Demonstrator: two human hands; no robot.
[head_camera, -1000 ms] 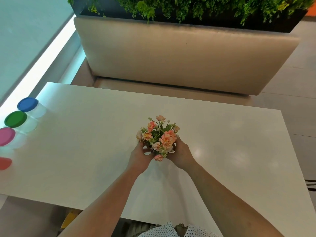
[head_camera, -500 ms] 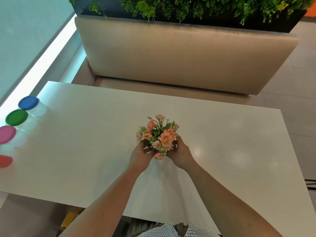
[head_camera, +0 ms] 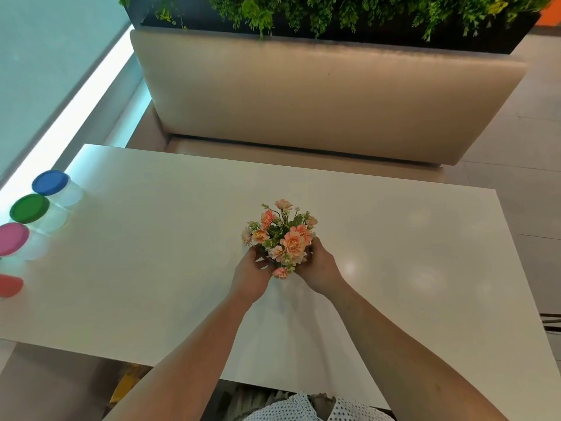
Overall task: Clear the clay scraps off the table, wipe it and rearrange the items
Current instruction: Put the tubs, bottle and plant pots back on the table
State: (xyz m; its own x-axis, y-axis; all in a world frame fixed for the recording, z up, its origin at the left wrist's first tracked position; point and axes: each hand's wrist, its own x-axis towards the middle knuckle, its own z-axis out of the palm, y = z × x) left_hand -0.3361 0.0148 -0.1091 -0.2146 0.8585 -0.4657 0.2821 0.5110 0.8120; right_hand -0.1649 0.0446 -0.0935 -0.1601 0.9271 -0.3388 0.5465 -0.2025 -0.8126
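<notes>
Gripping a bunch of peach flowers (head_camera: pixel 283 238) from both sides: left hand (head_camera: pixel 250 276) on its left flank, right hand (head_camera: pixel 318 268) on its right flank, fingers curled in round the base beneath the blooms. Hands close together, with only the bunch between them. Blooms and green leaves spreading up and forward past the fingertips; one small blossom drooping down between the two hands. Pot or vase under the blooms hidden by petals and fingers, so cannot tell its kind. Cannot tell either whether resting on the white table (head_camera: pixel 151 268) or lifted just clear of it. Both bare forearms stretched out over the near edge of the tabletop.

Well off to the left of the left hand, along the table's left edge, a row of four clear tubs. Blue-lidded tub (head_camera: pixel 50 182) farthest forward, then green-lidded tub (head_camera: pixel 29 208), pink-lidded tub (head_camera: pixel 12 238), and red-lidded tub (head_camera: pixel 9 285) nearest the body, partly cut off by the frame.

Ahead of both hands, beyond the far table edge, a beige padded bench (head_camera: pixel 318 95). Above its backrest, a dark planter (head_camera: pixel 334 10) full of green foliage.
</notes>
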